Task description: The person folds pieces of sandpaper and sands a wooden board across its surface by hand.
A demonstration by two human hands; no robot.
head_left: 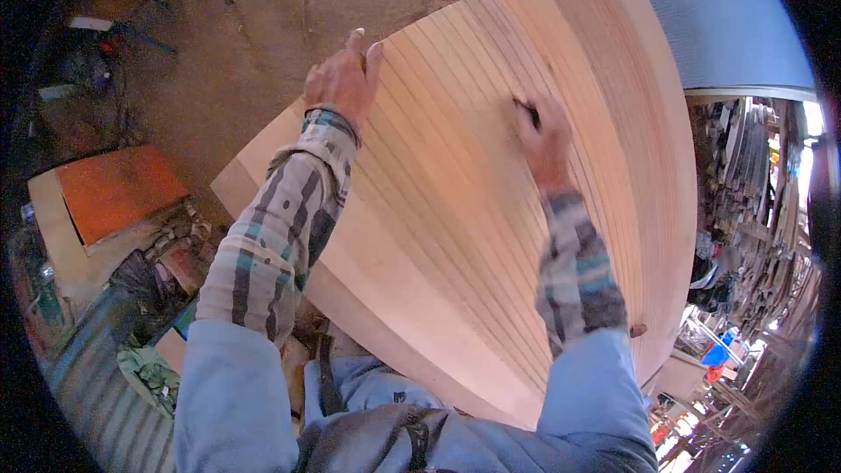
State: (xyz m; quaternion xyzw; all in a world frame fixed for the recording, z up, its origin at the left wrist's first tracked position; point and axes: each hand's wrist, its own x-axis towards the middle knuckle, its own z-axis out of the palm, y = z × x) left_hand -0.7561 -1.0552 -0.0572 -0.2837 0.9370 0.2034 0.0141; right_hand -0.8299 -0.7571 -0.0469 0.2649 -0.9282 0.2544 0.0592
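Note:
A large wooden panel [412, 201] with narrow grooves running along its boards lies slantwise in front of me. At its far left edge rests my left hand [340, 83], fingers stretched out and thumb apart, with nothing held in it. My right hand [545, 140] is pressed low over the middle of the grooved surface, its fingers curled in and slightly blurred. A dark gap shows between thumb and forefinger; I cannot tell what lies under the fingers. Both my arms reach over the panel in checked cuffs and pale blue sleeves.
A blue ridged sheet [731, 26] stands beyond the panel's right edge, above a stack of thin wood strips [745, 184]. To the left are an orange board [123, 188], corrugated metal [109, 377] and a crumpled green bag [151, 377]. Brown dirt floor [263, 0] lies beyond.

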